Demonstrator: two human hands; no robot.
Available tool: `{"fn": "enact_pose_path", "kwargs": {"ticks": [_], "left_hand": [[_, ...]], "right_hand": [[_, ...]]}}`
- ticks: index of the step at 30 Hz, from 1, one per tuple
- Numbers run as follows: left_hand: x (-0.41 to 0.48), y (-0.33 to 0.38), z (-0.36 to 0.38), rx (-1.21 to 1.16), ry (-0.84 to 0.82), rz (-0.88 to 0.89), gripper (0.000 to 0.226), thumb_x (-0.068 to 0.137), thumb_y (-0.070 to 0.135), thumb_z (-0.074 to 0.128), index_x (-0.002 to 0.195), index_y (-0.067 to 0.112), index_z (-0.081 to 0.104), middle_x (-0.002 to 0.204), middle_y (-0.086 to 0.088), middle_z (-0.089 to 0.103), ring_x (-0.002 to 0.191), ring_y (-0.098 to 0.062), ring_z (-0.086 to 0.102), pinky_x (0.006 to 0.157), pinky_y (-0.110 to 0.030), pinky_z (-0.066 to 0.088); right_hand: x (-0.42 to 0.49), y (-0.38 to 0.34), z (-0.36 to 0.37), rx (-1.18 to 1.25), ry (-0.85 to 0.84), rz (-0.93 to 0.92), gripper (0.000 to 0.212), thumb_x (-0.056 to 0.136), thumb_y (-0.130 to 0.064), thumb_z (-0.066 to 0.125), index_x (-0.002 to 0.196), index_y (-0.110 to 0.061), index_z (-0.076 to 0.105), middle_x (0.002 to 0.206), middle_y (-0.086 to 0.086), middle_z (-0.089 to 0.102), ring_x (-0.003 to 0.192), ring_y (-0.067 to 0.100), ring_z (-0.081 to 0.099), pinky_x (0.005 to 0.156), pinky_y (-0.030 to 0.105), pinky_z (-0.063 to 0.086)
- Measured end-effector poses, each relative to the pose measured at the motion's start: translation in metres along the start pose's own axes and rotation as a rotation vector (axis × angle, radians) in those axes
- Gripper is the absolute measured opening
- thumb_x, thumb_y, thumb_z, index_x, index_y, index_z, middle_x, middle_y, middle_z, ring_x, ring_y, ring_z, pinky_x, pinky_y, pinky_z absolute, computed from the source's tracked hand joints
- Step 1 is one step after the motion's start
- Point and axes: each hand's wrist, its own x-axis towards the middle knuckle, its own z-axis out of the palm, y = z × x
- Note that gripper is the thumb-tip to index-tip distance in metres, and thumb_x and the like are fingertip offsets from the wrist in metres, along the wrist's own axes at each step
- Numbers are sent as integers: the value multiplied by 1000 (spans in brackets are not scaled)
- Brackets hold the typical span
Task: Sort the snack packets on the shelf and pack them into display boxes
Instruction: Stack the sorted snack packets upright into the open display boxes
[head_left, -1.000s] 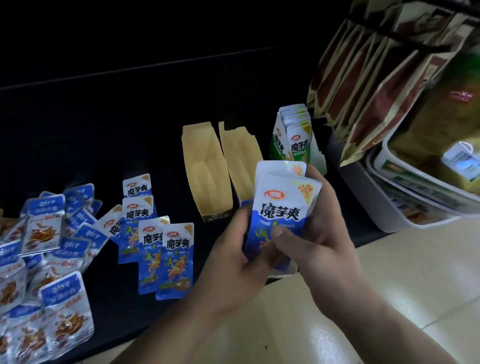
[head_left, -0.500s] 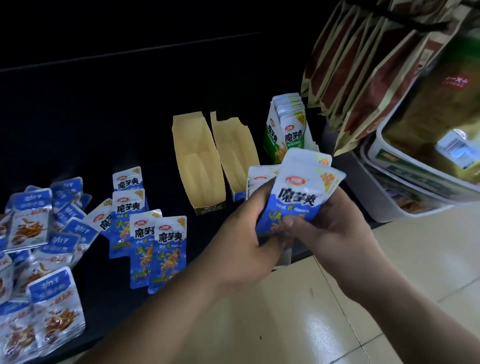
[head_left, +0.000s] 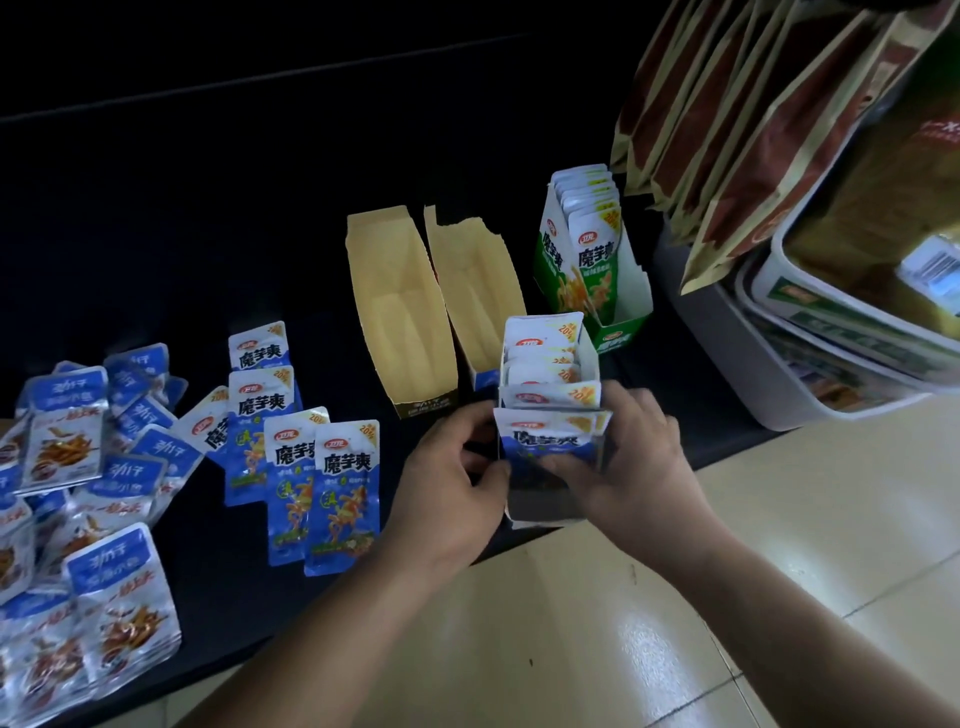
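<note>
- Here, both hands work at the blue box (head_left: 537, 512), which stands at the front edge of the black shelf (head_left: 208, 234), close to the person, probably so that it is easy to fill.
- The right hand (head_left: 636, 462) holds one blue packet (head_left: 550, 439), its fingers (head_left: 574, 470) curled round the right side, and sets it upright into the front of the box, before the row of packets (head_left: 543, 364) already standing there.
- The left hand (head_left: 449, 483) grips the left wall of the box with narrow, curled fingers. I judge that it steadies the box so it does not slide off the edge.
- The loose blue packets (head_left: 322, 467) of the same kind lie flat on the shelf to the left, near this hand, not yet packed. A pile of other packets (head_left: 78, 467) lies farther left, kept apart.
- Two empty boxes (head_left: 400, 312) stand behind, and a green box (head_left: 587, 270) beside them is already filled.
- Half a second ago the packet was held up and tilted above the box in both hands. Now it is down inside and upright, and the left hand seems to have gone from the packet to the box wall.
</note>
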Motion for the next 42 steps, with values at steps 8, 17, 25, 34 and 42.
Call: {"fn": "enact_pose_path", "kwargs": {"ticks": [8, 17, 25, 34, 42], "left_hand": [[1, -4, -2, 5, 12, 3, 53, 95, 7, 67, 137, 38, 61, 117, 17, 66, 89, -1, 68, 74, -13, 54], [5, 0, -1, 21, -13, 4, 56, 94, 7, 66, 141, 35, 56, 121, 25, 61, 95, 9, 62, 69, -3, 47], [3, -3, 1, 9, -4, 16, 55, 93, 4, 63, 136, 38, 58, 110, 38, 62, 92, 8, 63, 71, -3, 46], [5, -5, 0, -10, -3, 54, 54, 94, 0, 60, 134, 36, 60, 109, 46, 59, 91, 8, 65, 73, -5, 48], [10, -6, -8, 207, 89, 171, 64, 87, 21, 78, 144, 36, 52, 129, 25, 51, 104, 4, 59, 87, -18, 51]], "right_hand": [[7, 7, 7, -187, 162, -32, 110, 59, -26, 94, 151, -35, 34, 156, 0, 24, 137, 32, 41, 103, 57, 45], [7, 0, 18, 21, -99, 249, 132, 64, -32, 88, 158, -49, -3, 138, -8, 56, 122, 19, 60, 85, 48, 59], [4, 5, 24, -254, -65, 312, 123, 62, -52, 88, 156, -41, 9, 133, -6, 55, 112, 22, 64, 80, 44, 57], [17, -5, 34, -176, -39, 505, 54, 73, -45, 82, 107, -29, 42, 105, -5, 63, 92, 25, 63, 77, 39, 51], [2, 7, 23, 149, -32, 482, 54, 64, -46, 88, 106, -37, 55, 93, -16, 69, 86, 7, 69, 76, 45, 61]]}}
